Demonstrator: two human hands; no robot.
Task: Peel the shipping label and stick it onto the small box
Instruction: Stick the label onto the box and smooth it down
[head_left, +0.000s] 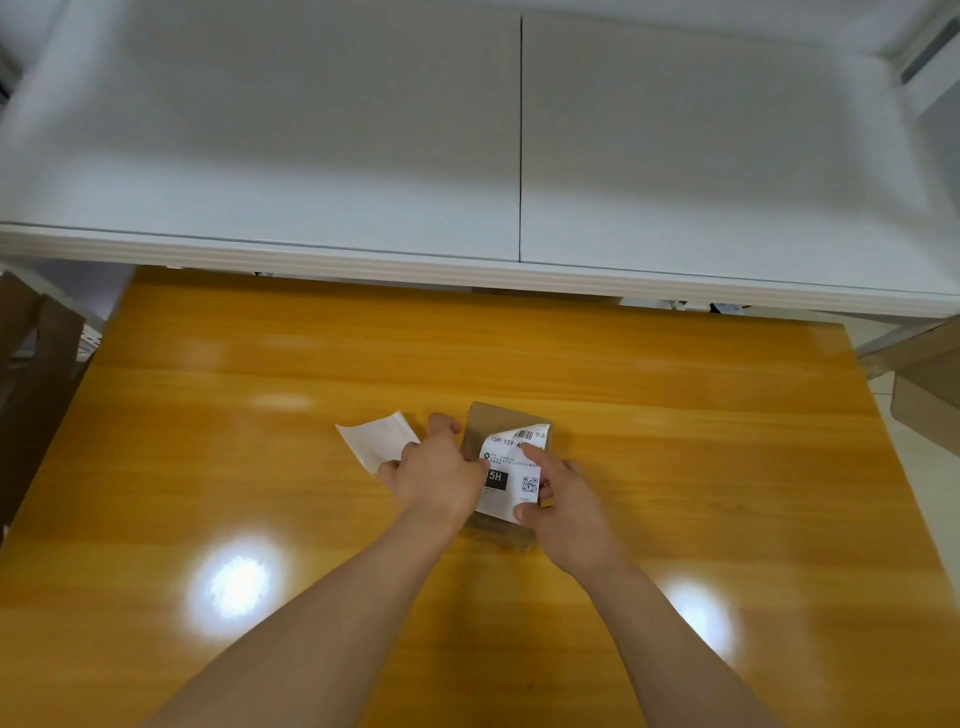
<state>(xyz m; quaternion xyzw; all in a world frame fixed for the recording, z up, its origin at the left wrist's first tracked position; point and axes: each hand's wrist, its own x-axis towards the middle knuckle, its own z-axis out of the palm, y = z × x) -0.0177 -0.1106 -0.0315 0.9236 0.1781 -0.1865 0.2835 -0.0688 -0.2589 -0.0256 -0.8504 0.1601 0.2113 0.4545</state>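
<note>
A small brown cardboard box (485, 422) lies on the yellow wooden table (675, 467). A white shipping label (511, 470) with a barcode and QR code rests on the box top, its far corner curled up. My right hand (566, 512) pinches the label's near right edge, index finger pressing its upper part. My left hand (441, 470) touches the label's left edge and holds the blank white backing sheet (376, 441), which sticks out to the left.
A white shelf unit (467, 249) overhangs the table's far edge. Brown cardboard pieces (36, 374) stand at the left; another cardboard box (930, 395) is at the right edge. Bright light reflections lie on the near tabletop.
</note>
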